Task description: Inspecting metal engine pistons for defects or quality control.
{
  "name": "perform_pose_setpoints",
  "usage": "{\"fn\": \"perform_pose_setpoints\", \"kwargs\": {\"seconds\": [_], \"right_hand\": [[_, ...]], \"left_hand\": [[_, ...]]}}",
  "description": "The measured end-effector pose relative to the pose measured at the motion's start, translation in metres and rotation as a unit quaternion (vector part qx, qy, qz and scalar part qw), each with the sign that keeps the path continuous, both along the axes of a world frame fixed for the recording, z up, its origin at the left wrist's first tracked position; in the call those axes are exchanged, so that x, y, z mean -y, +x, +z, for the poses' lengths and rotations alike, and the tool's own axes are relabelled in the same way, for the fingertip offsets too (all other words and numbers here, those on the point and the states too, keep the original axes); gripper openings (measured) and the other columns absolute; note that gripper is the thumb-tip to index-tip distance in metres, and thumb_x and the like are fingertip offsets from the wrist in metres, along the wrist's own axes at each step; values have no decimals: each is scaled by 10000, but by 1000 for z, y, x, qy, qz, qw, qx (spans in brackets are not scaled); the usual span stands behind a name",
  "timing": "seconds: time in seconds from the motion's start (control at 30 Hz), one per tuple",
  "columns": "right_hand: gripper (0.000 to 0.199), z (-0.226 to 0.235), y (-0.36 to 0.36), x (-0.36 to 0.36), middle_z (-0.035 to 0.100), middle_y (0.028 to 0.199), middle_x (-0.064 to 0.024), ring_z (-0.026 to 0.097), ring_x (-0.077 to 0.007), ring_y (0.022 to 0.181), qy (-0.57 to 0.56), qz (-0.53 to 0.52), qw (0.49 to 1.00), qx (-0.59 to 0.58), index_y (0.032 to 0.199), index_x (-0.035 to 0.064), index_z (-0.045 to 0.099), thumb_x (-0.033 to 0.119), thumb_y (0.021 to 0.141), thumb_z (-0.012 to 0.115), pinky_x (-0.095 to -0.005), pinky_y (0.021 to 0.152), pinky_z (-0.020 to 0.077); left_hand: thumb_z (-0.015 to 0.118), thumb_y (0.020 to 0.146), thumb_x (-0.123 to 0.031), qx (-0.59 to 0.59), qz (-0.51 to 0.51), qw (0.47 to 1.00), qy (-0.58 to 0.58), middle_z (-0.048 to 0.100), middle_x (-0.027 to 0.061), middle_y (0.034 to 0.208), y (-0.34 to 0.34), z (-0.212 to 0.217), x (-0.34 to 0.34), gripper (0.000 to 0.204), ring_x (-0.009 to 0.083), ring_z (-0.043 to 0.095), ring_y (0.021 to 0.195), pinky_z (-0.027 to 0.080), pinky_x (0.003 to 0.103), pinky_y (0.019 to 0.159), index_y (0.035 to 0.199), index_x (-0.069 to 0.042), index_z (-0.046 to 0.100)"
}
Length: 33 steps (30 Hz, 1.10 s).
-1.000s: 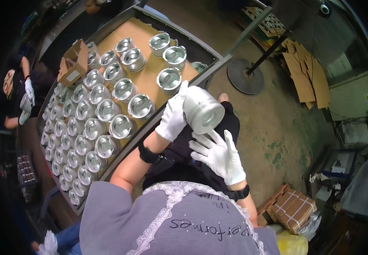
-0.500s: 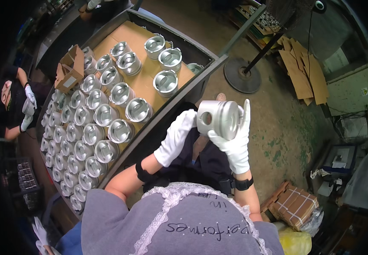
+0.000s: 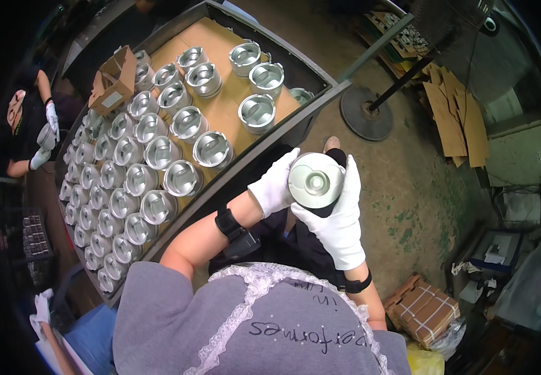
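Between my two white-gloved hands is a silvery engine piston (image 3: 316,180), its round crown with a central bowl facing up toward me. My left hand (image 3: 277,183) is closed against its left side, the fingers partly hidden behind it. My right hand (image 3: 338,219) wraps its right and lower side, thumb beneath the crown. The piston is held in the air, to the right of a framed table (image 3: 255,139). Many similar pistons (image 3: 213,149) stand on that table in rows, with their open skirts upward.
Brown cardboard (image 3: 231,100) lines the table, and an open cardboard box (image 3: 113,84) sits among the pistons. A fan's round base (image 3: 367,114) stands on the floor beyond. Flat cardboard sheets (image 3: 448,115) lean at right; a strapped carton (image 3: 425,311) lies lower right. A co-worker's gloved hands (image 3: 47,140) hold a piston at left.
The piston has turned from showing its side, pin hole and ring grooves to showing its crown. My left hand has come round its left side. The whole view has shifted slightly.
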State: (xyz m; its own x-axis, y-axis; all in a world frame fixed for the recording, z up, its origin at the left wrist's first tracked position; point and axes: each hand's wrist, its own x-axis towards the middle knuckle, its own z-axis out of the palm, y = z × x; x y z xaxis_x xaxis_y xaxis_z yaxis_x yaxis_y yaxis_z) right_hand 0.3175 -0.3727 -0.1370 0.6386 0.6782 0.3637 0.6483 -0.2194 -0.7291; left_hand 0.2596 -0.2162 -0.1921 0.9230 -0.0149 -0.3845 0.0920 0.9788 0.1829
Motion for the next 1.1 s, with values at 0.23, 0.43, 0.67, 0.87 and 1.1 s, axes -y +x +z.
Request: {"fn": "perform_pose_setpoints", "kwargs": {"seconds": [0.23, 0.43, 0.67, 0.87, 1.1], "right_hand": [[780, -36, 1, 14, 440, 1386, -229, 526, -374, 1209, 215, 66, 611, -759, 1456, 33, 306, 613, 951, 440, -494, 983, 478], [773, -26, -4, -4, 594, 1183, -210, 561, -377, 1121, 292, 153, 329, -885, 1307, 40, 521, 685, 921, 337, -489, 946, 466], [674, -27, 6, -4, 590, 1213, -193, 614, -358, 1029, 325, 125, 384, -855, 1349, 55, 487, 575, 923, 437, -484, 860, 524], [642, -43, 16, -2, 460, 1391, -174, 513, -318, 1232, 357, 72, 656, -661, 1448, 84, 342, 425, 951, 563, -511, 988, 472], [1116, -43, -8, -14, 430, 1349, -174, 461, -268, 1243, 173, -94, 965, -172, 1508, 7, 119, 220, 700, 858, -407, 1049, 394]], "left_hand": [[365, 1031, -465, -26, 91, 984, 153, 695, 117, 1020, 19, -12, -24, 539, 201, 673, 869, 528, 333, 843, 1200, -2, 584], [309, 1041, -487, 74, 94, 691, 713, 706, 92, 937, 11, 21, -18, 636, 194, 660, 819, 503, 288, 824, 1265, 40, 583], [345, 1048, -411, 89, 81, 770, 627, 624, 113, 1177, 10, 24, -8, 520, 184, 508, 1214, 352, 323, 1065, 1195, 13, 608], [560, 941, -139, 97, 117, 957, 249, 440, 132, 1410, -2, 1, 11, 565, 215, 422, 1326, 293, 358, 1139, 1438, -4, 326], [573, 911, -166, 189, 102, 967, 134, 470, 127, 1417, 2, -11, 18, 555, 244, 470, 1300, 374, 394, 1108, 1417, -29, 391]]}}
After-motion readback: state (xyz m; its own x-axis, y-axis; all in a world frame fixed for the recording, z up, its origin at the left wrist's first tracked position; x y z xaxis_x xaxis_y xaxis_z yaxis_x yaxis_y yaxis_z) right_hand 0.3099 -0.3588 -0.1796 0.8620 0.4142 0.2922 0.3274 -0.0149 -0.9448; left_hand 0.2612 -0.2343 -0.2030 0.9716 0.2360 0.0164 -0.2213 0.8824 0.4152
